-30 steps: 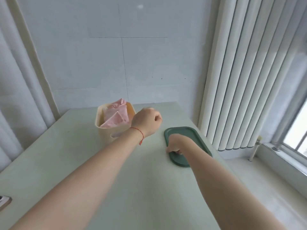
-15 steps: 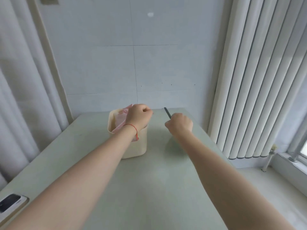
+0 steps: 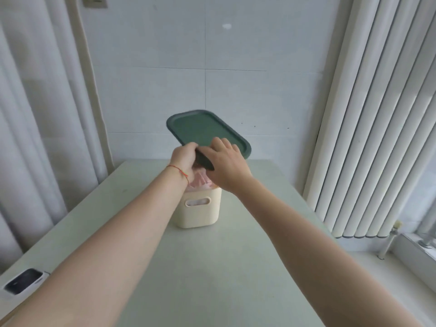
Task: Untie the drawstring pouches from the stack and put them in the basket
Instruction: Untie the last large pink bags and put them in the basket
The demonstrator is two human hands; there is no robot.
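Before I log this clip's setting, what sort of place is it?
Probably a plain room at home or in an office: a pale green table against a tiled wall, vertical blinds by a window, a curtain on the left.

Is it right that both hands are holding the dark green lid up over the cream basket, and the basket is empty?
Not quite. The head view shows the basket is not empty: pink pouches sit inside it. The rest holds: the left hand and right hand hold the dark green lid tilted above it.

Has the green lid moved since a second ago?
Yes. The green lid has risen off the table; both hands now hold it tilted above the cream basket.
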